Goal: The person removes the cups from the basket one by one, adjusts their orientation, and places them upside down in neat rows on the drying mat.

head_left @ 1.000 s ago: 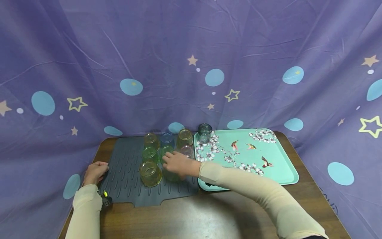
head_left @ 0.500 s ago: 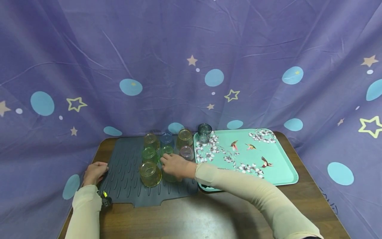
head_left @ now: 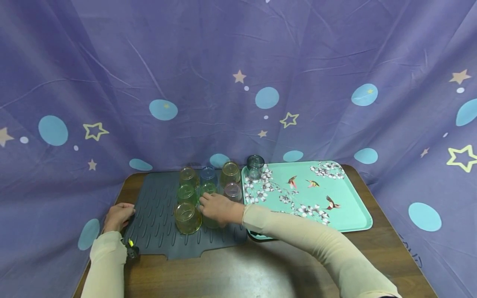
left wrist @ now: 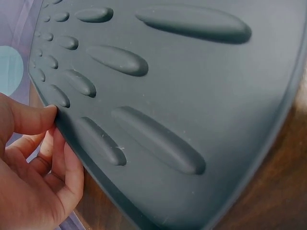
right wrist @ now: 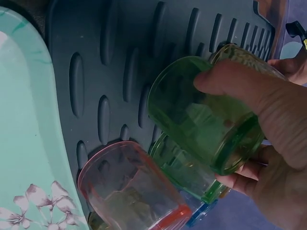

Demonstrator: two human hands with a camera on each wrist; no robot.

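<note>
A green glass (right wrist: 192, 115), standing upside down, is held in my right hand (head_left: 220, 208), thumb on one side and fingers on the other. In the head view that hand covers most of it. Close around it on the grey drying mat (head_left: 156, 207) are more upturned glasses: a yellow glass (head_left: 188, 217) to the left, a second green glass (right wrist: 172, 163) behind it, and a pink glass (head_left: 232, 191) at the back right. At the mat's left edge, my left hand (head_left: 118, 217) pinches the rim between thumb (left wrist: 36, 119) and curled fingers.
Farther back on the mat stand a blue glass (head_left: 208, 173), two amber glasses and another green glass (head_left: 187, 193). A mint tray (head_left: 357, 215) with birds and blossoms lies right of the mat, a dark glass (head_left: 255, 167) on its back left corner. Purple curtain (head_left: 208, 62) hangs behind.
My right hand has shifted slightly left and toward the front, beside the yellow glass. The left hand keeps its place at the mat's edge.
</note>
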